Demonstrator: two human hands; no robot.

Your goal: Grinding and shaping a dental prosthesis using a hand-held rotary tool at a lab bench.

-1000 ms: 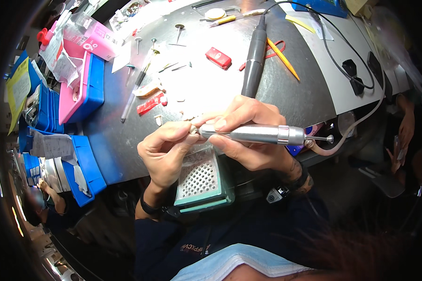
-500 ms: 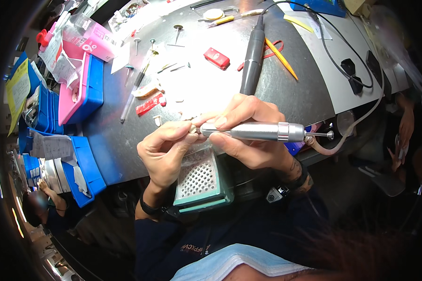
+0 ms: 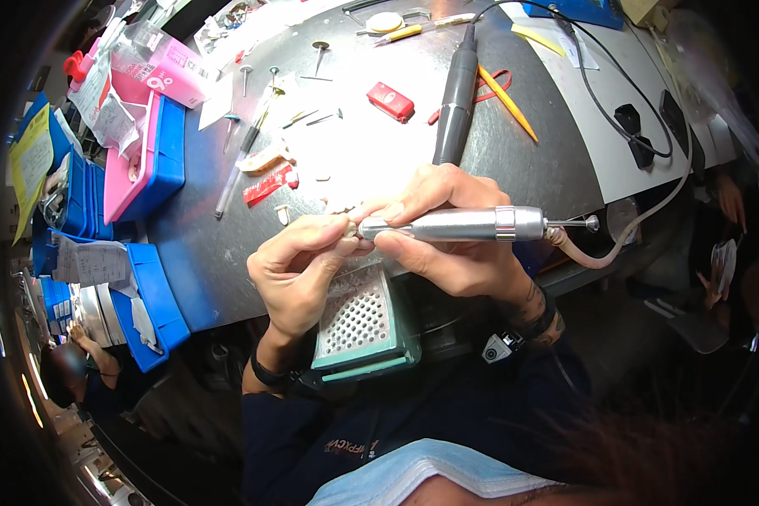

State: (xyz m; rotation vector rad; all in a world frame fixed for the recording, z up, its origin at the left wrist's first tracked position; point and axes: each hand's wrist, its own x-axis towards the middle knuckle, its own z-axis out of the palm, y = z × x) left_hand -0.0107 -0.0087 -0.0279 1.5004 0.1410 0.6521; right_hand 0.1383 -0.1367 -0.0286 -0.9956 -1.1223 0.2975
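Note:
My right hand (image 3: pixel 460 266) grips a silver rotary handpiece (image 3: pixel 481 224) like a pen, its nose pointing left. A metal rod with a small knob sticks out of its rear end, beside a pale hose. Pinched in the fingertips of my left hand (image 3: pixel 288 270) is a small off-white piece (image 3: pixel 352 228), mostly covered by the fingers. The nose of the handpiece meets it or lies just beside it; the working tip is too small to make out. Both hands are above a green box with a perforated top (image 3: pixel 354 325) at the bench edge.
On the metal bench (image 3: pixel 207 287) lie a black handpiece (image 3: pixel 457 110) with a cord, a red block (image 3: pixel 390 102), a yellow-orange stick (image 3: pixel 508 103), a red packet (image 3: pixel 267 187) and several mounted discs. Blue bins (image 3: pixel 156 308) stand left. Other people sit at both sides.
The rear end of the handpiece has swung slightly away from me, and my right hand has turned a little with it. My left hand stays nearly in place.

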